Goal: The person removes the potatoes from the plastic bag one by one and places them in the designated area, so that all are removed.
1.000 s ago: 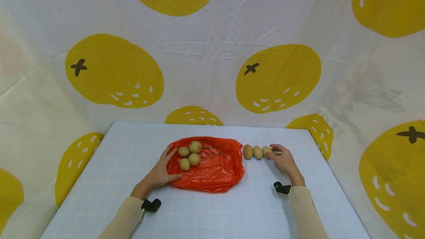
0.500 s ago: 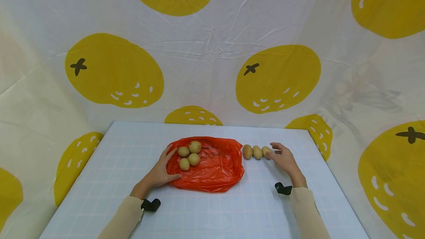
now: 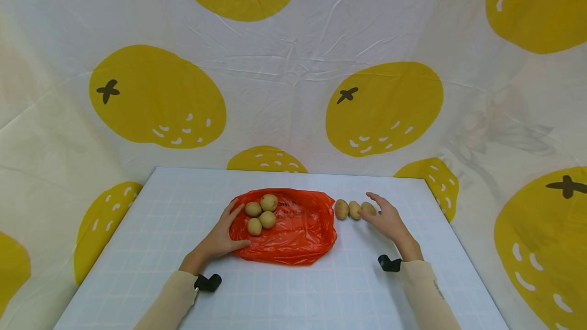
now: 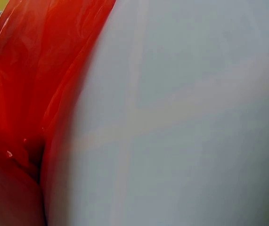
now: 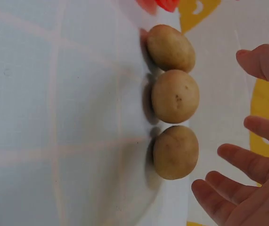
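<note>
A red plastic bag lies spread with its rim turned up, holding several potatoes at its left side. My left hand grips the bag's left rim, thumb toward the front and fingers toward the back. In the left wrist view the red film covers part of that hand. To the bag's right stand three potatoes in a row: one nearest the bag, a middle one and an outer one. My right hand hovers by the outer potato with fingers spread, holding nothing.
The table wears a pale checked cover. Behind it hangs a white cloth printed with big yellow fruit. Black wrist cameras sit at the left wrist and right wrist.
My right hand has shifted slightly left and lifted over the outer potato, its fingers spreading wider. The left hand, the bag and the potatoes stay where they were.
</note>
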The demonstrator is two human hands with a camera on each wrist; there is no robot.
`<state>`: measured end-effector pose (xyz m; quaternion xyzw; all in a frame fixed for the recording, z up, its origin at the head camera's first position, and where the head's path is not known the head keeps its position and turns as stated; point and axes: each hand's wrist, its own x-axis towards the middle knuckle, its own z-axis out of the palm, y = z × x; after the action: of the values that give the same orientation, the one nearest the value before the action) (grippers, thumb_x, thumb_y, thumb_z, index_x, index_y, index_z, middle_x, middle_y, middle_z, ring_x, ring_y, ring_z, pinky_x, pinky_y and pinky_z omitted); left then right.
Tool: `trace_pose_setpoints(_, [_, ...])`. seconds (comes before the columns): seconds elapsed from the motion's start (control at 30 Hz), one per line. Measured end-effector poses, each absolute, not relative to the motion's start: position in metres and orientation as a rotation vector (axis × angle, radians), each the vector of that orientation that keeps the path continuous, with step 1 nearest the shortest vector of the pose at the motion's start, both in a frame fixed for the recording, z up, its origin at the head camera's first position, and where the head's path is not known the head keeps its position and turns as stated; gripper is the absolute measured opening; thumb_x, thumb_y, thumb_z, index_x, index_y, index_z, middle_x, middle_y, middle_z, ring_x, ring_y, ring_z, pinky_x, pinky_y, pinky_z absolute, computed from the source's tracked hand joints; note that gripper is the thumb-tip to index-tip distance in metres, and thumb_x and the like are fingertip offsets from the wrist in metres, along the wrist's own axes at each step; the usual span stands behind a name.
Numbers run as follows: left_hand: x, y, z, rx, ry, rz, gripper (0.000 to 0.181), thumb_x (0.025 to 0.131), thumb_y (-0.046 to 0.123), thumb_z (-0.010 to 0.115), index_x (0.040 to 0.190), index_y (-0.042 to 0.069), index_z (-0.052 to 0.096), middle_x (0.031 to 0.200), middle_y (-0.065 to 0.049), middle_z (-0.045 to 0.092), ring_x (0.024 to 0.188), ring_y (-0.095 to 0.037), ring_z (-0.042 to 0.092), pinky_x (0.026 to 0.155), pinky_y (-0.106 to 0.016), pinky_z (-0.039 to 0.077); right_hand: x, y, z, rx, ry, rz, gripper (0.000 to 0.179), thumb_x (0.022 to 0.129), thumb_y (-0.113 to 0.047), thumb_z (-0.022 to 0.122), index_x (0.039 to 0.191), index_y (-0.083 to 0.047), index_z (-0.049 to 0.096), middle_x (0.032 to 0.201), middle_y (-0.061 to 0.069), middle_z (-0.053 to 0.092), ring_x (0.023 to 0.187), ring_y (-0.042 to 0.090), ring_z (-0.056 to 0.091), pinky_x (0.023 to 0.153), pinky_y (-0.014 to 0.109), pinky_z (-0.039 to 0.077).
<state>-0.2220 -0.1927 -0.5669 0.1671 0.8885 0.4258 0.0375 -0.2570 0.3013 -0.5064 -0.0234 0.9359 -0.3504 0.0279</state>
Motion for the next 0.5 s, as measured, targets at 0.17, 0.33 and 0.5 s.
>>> trace_pose_setpoints(0.17, [-0.222, -0.193, -0.567, 0.507, 2.734, 1.284, 0.109, 0.079, 0.042, 0.085, 0.164, 0.01, 0.025, 0.172, -0.019, 0.005, 0.154, -0.051, 0.015, 0.113, -0.078, 0.026, -0.252, 0.29, -0.505, -0.087, 2.901, -1.06, 0.08, 0.095, -0.047, 0.07, 0.157, -0.01, 0.039, 0.162, 0.024, 0.035, 0.149, 0.048, 0.031, 0.115, 0.072, 0.031])
trace_pose_setpoints(0.33, [-0.221, -0.192, -0.566, 0.506, 2.739, 1.28, 0.109, 0.079, 0.042, 0.085, 0.164, 0.009, 0.025, 0.171, -0.02, 0.005, 0.154, -0.052, 0.016, 0.113, -0.078, 0.026, -0.247, 0.28, -0.498, -0.164, 2.938, -1.092, 0.076, 0.094, -0.042, 0.073, 0.156, -0.012, 0.041, 0.163, 0.021, 0.036, 0.15, 0.047, 0.031, 0.115, 0.073, 0.03])
trace_pose_setpoints(0.5, [-0.221, -0.192, -0.565, 0.495, 2.744, 1.269, 0.11, 0.079, 0.043, 0.085, 0.164, 0.01, 0.024, 0.172, -0.018, 0.004, 0.154, -0.051, 0.015, 0.113, -0.078, 0.027, -0.242, 0.266, -0.488, -0.267, 2.928, -1.168, 0.076, 0.093, -0.038, 0.075, 0.156, -0.012, 0.041, 0.164, 0.019, 0.035, 0.15, 0.045, 0.031, 0.113, 0.072, 0.034])
